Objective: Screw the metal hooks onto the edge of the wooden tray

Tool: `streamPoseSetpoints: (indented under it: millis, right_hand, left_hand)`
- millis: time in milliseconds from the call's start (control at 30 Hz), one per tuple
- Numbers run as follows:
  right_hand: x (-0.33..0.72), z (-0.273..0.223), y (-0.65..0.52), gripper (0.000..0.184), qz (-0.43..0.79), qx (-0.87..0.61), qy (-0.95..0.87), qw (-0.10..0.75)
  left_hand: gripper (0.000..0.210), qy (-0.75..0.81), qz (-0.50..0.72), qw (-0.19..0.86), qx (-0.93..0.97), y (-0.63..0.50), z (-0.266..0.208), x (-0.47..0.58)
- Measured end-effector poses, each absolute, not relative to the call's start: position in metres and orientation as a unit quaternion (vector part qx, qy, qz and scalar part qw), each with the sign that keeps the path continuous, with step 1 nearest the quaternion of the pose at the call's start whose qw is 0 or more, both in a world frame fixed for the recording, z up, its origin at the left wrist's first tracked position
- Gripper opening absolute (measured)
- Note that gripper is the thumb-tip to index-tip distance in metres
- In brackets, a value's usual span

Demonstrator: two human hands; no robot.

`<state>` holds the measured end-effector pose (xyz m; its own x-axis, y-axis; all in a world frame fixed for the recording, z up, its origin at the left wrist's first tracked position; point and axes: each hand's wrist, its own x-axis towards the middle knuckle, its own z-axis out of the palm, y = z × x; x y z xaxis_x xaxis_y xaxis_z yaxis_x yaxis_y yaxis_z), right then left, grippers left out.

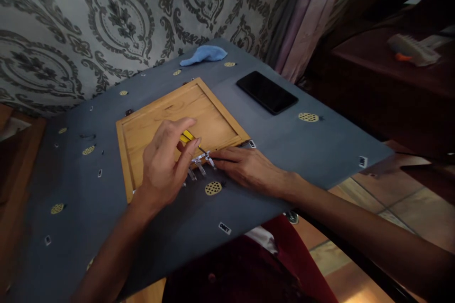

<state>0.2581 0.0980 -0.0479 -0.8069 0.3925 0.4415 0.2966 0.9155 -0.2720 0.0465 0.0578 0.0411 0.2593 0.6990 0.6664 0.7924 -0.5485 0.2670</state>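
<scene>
A wooden panel with a raised frame lies flat on the table. Along its near edge sits a metal strip with several small hooks hanging over the side. My left hand grips a screwdriver by its yellow handle, and the shaft slants down to the right toward the hook strip. Beside the strip's right end, my right hand rests low with its fingers pinched at the screwdriver's tip. What those fingers hold, if anything, is too small to make out.
The table has a grey cover with a pineapple print. A black phone lies to the panel's right, and a blue cloth is at the back by the wall. A small dark hook lies on the left.
</scene>
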Motion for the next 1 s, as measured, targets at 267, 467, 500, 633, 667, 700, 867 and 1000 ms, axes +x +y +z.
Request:
streamPoseSetpoints:
  millis: [267, 467, 500, 633, 667, 700, 867, 1000]
  right_hand:
    - [0.2572, -0.0490, 0.0997, 0.031, 0.129, -0.176, -0.941, 0.258]
    - [0.2583, -0.0473, 0.1000, 0.032, 0.151, -0.186, -0.941, 0.241]
    - [0.2586, -0.0469, 0.1001, 0.032, 0.155, -0.188, -0.940, 0.239]
    - [0.2597, -0.0439, 0.1012, 0.033, 0.161, -0.185, -0.939, 0.241]
    - [0.2597, -0.0428, 0.1015, 0.033, 0.162, -0.183, -0.939, 0.240]
    - [0.2597, -0.0418, 0.1018, 0.033, 0.162, -0.182, -0.940, 0.240]
    - [0.2594, -0.0400, 0.1017, 0.031, 0.153, -0.180, -0.940, 0.245]
    - [0.2597, -0.0423, 0.1012, 0.032, 0.141, -0.183, -0.945, 0.231]
  left_hand:
    - [0.024, -0.477, -0.372, 0.074, -0.793, 0.0575, 0.0418, 0.0465]
    - [0.026, -0.474, -0.370, 0.074, -0.795, 0.0586, 0.0399, 0.0441]
    - [0.026, -0.475, -0.369, 0.074, -0.796, 0.0587, 0.0397, 0.0437]
    - [0.026, -0.481, -0.364, 0.070, -0.794, 0.0582, 0.0396, 0.0436]
    - [0.026, -0.482, -0.366, 0.068, -0.793, 0.0580, 0.0400, 0.0439]
    - [0.026, -0.482, -0.367, 0.065, -0.793, 0.0580, 0.0405, 0.0443]
    - [0.026, -0.477, -0.372, 0.047, -0.795, 0.0605, 0.0448, 0.0485]
    - [0.027, -0.470, -0.361, 0.037, -0.805, 0.0641, 0.0481, 0.0531]
